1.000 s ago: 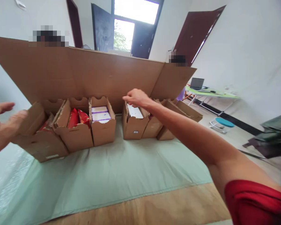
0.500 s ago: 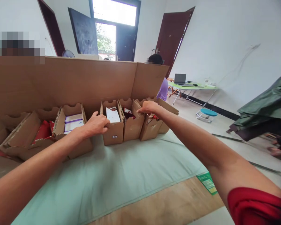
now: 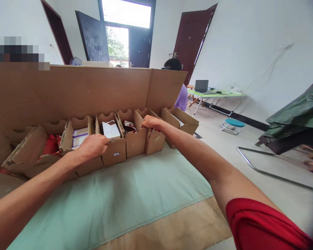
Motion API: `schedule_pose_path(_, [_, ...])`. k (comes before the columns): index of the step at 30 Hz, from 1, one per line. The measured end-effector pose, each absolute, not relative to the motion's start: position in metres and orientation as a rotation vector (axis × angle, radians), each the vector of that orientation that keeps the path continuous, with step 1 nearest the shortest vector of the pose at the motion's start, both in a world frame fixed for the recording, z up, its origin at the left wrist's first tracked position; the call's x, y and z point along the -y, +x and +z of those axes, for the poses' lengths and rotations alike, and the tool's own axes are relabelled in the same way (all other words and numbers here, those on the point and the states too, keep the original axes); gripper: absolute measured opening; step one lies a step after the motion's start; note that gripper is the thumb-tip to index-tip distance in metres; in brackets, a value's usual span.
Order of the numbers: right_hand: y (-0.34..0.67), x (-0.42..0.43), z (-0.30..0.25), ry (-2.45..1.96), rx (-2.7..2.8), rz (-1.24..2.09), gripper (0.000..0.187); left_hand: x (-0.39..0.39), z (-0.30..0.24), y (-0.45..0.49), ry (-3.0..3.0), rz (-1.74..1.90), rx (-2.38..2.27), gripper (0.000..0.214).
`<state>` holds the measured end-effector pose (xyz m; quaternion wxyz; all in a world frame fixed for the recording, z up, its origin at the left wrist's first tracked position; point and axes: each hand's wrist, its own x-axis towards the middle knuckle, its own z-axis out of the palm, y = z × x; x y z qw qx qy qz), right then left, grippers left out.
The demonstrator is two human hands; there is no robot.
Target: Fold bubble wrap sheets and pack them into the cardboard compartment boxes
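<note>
Several open-topped cardboard bins stand in a row on a pale green cloth (image 3: 135,184). My left hand (image 3: 92,146) is closed at the front left corner of a cardboard bin (image 3: 114,152) that holds a white box (image 3: 111,130); its fingertips are partly hidden. My right hand (image 3: 151,122) has its fingers curled over the top edge of another cardboard bin (image 3: 155,143), two places to the right. Between them, a middle bin (image 3: 136,144) contains red and white packets (image 3: 129,126). Left of my left hand, a bin holds white and purple packs (image 3: 80,134).
A tall cardboard panel (image 3: 99,86) rises behind the row. At the right end stands a separate bin (image 3: 185,121). Red packets (image 3: 50,145) lie in a left bin. People sit beyond the panel. A green table (image 3: 216,94) with a laptop, a blue stool (image 3: 233,123) and a metal frame (image 3: 250,168) are to the right.
Three bins between my hands have slid left against the bin with white and purple packs, both hands moving with them. A gap has opened before the rightmost bin.
</note>
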<state>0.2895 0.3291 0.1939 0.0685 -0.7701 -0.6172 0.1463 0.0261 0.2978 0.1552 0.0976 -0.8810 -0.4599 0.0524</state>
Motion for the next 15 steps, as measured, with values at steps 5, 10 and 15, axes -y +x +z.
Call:
schedule_pose_path(5, [0.29, -0.33, 0.195, -2.216, 1.91, 0.325, 0.028, -0.301, 0.145, 0.01, -2.614, 0.131, 1.149, 0.024])
schedule_pose_path(10, [0.369, -0.297, 0.214, -2.195, 1.815, -0.053, 0.04, -0.283, 0.133, -0.006, -2.418, -0.438, 0.922, 0.029])
schedule_pose_path(15, [0.451, -0.257, 0.198, -2.375, 1.774, -0.146, 0.037, -0.25, 0.136, 0.054, -2.445, -0.754, 0.673, 0.029])
